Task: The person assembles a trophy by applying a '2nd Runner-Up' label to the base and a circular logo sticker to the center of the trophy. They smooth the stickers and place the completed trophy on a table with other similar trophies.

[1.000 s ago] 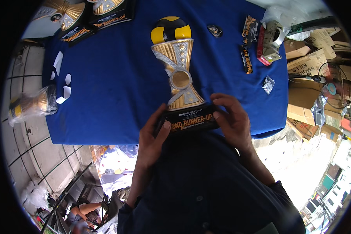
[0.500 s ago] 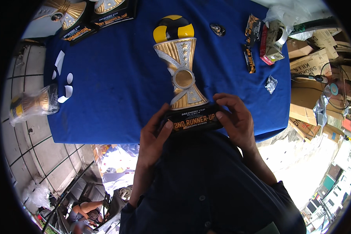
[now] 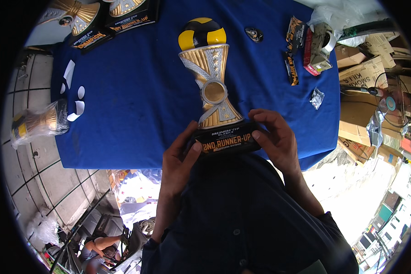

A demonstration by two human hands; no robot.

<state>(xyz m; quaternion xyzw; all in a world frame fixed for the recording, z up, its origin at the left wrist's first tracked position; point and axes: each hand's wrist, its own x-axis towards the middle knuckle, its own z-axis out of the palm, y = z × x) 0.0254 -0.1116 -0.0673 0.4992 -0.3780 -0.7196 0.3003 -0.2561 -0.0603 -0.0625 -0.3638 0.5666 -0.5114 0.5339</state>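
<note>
A gold and silver trophy (image 3: pixel 211 68) lies on the blue tablecloth, its yellow and black ball top pointing away from me. A plain gold disc (image 3: pixel 214 92) sits in the round frame at its waist. The black base, which carries a printed label (image 3: pixel 228 142), is nearest my body. My left hand (image 3: pixel 181 155) grips the left end of this base, thumb on the front face. At the right end my right hand (image 3: pixel 276 139) holds it too, thumb on the front and fingers bent over the top corner.
A round dark sticker (image 3: pixel 254 34) lies beyond the trophy. Label strips (image 3: pixel 291 68) and a tape dispenser (image 3: pixel 323 50) are at the right, near a small clear plastic scrap (image 3: pixel 317 98). White paper pieces (image 3: pixel 76 111) and a plastic-wrapped trophy (image 3: pixel 41 122) are left; more trophies (image 3: pixel 84 27) stand far left.
Both hands keep their hold on the trophy base. The whole view has shifted very slightly; nothing else has visibly moved.
</note>
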